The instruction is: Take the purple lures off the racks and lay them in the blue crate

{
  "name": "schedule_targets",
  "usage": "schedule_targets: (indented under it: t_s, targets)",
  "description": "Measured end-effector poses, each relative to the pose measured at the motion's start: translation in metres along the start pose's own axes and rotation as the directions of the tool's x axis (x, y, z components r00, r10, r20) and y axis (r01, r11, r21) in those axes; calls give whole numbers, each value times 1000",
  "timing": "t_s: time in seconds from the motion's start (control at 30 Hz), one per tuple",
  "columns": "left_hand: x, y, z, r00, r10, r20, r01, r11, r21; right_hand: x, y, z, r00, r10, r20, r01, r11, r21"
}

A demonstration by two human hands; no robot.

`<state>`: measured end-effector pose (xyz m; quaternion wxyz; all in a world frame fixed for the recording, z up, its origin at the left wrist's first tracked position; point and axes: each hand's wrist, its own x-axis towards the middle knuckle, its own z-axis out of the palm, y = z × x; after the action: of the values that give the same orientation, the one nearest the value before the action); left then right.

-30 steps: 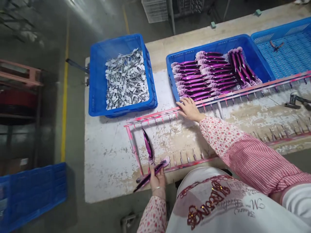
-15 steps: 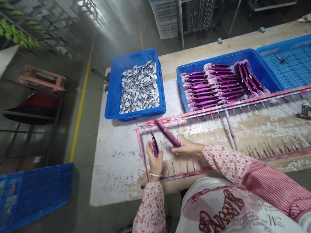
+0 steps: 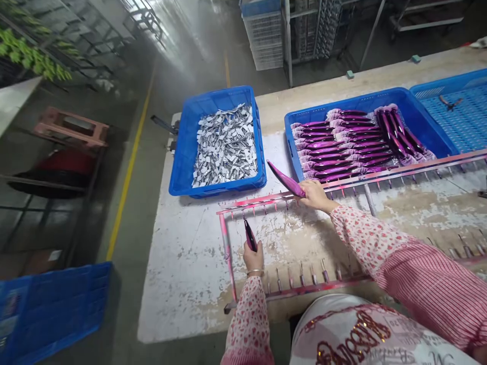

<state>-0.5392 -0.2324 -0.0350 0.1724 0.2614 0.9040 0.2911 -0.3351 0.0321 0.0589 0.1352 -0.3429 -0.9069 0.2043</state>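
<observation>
A pink paint-stained metal rack (image 3: 227, 242) with rows of pins lies on the table in front of me. My left hand (image 3: 253, 256) is closed round a dark purple spindle-shaped piece (image 3: 249, 234), whose tip sits at a pin on the rack's far bar. My right hand (image 3: 315, 195) grips another purple piece (image 3: 284, 179) above the far bar, its point tilted up to the left. Behind that hand a blue crate (image 3: 416, 107) holds several more purple pieces in rows.
A blue crate (image 3: 185, 152) of small silver metal parts stands at the table's far left. A perforated blue tray (image 3: 462, 116) sits at the far right. Left of the table are the floor with a yellow line (image 3: 127, 172), a blue crate (image 3: 49, 304) and stacked racks.
My right hand has carried its purple piece up from inside the rack to above the far bar. My left hand has stayed on its piece at the pin, sliding slightly right.
</observation>
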Motion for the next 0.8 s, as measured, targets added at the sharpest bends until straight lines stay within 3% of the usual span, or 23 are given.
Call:
schedule_targets:
  t_s: [0.13,0.23,0.33,0.43,0.5,0.57,0.6,0.67,0.8]
  targets:
    - [-9,4,16,957,138,255,-155,987,49,0,1,-1,1000,-27,5,27,999,-20]
    - [-18,3,14,938,100,331,-132,988,75,-1,2,-3,999,-39,9,39,999,-30]
    - [-26,-5,-3,972,52,228,-37,997,-69,-3,1,-4,999,-44,3,44,998,-38]
    - [-32,-17,-26,999,-44,-18,37,960,-276,-4,2,-5,998,-66,8,66,997,-27]
    - [-37,-28,-42,957,-229,-176,140,902,-408,-5,4,-6,997,-76,16,76,997,-17]
    - [-45,-41,-55,876,-406,-260,218,815,-537,-5,5,-6,996,-90,23,90,996,-10]
    - [-50,-47,-60,844,-460,-276,235,779,-581,-5,6,-6,995,-96,22,96,995,-8]
    - [-64,-58,-66,826,-499,-262,253,744,-618,-4,7,-5,994,-107,20,107,994,-1]
    - [-96,-61,-70,862,-461,-211,257,757,-601,-1,8,-3,995,-102,14,102,995,23]
